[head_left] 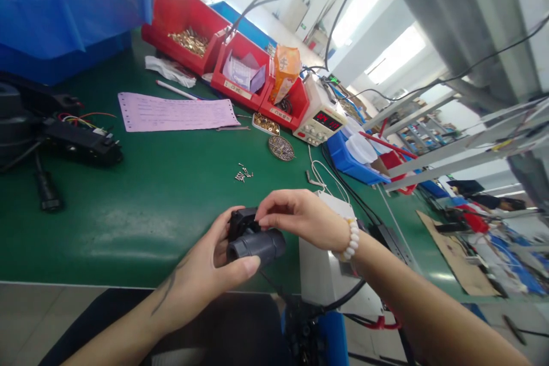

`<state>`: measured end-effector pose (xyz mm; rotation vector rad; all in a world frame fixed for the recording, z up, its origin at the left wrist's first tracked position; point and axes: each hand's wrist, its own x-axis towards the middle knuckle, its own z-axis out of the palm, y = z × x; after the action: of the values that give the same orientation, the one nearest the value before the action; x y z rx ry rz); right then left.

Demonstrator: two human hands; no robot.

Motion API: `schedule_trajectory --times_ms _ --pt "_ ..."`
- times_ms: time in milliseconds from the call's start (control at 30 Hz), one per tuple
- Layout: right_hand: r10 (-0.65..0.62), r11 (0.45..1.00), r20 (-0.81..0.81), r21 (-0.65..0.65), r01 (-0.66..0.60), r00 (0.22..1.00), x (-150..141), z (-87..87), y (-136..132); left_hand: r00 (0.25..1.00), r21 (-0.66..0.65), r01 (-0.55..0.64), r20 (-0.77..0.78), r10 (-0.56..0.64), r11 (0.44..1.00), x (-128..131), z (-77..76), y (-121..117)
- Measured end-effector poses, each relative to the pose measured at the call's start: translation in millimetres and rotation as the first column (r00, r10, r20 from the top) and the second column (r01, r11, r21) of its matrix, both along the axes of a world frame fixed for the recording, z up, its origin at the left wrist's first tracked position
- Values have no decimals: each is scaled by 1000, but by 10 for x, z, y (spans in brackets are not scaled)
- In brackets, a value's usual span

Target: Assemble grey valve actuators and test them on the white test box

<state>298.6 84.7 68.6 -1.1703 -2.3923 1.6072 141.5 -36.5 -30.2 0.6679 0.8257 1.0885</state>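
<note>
My left hand [214, 263] is wrapped round a dark grey plastic part with a short tube [257, 246] and a black block behind it, just above the near edge of the green table. My right hand [295, 217], with a white bead bracelet at the wrist, pinches thumb and fingers together at the top of the black block. What lies between those fingertips, if anything, is too small to see. Several small screws [242, 174] lie loose on the table beyond both hands.
Red bins [189, 26] with brass parts and papers line the back, near a power supply [321, 111] with a lit display. A round dish [281, 147] holds small metal pieces. Black wired housings [81, 140] lie left; a pale box [319, 274] stands right. Cables hang overhead.
</note>
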Motion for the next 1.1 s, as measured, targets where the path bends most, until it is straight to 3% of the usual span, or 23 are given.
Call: schedule_trajectory --times_ms 167,333,467,567,633,700,767,867,967,1100 --pt "107 974 57 193 -116 993 -9 -68 -18 1000 -4 -5 13 5 1000 -2 36 13" --pt "174 898 152 381 -221 973 -51 -40 -55 1000 -10 -8 -12 8 1000 -6 52 19" --pt "227 884 288 340 -321 930 -153 34 -57 1000 14 6 -12 -6 1000 -7 42 16" --pt "266 905 398 210 -369 878 -281 86 63 1000 33 17 -4 -16 999 -18 57 22" --pt "234 931 437 156 -329 869 -361 69 230 1000 40 20 -2 -20 999 -25 62 24" --pt "126 939 479 224 -260 869 -422 -10 447 1000 35 21 -4 -21 999 -25 53 22" --pt "2 914 534 342 -219 845 -465 -136 664 1000 24 25 -5 -25 999 -19 35 20" --pt "-71 887 625 396 -237 778 -511 -333 876 999 16 35 0 -35 999 -14 17 18" --pt "-80 876 690 393 -280 719 -555 -439 913 999 14 39 3 -39 999 -21 27 19" --pt "-112 860 766 394 -324 633 -608 -438 834 999 9 37 6 -38 999 -35 46 11"
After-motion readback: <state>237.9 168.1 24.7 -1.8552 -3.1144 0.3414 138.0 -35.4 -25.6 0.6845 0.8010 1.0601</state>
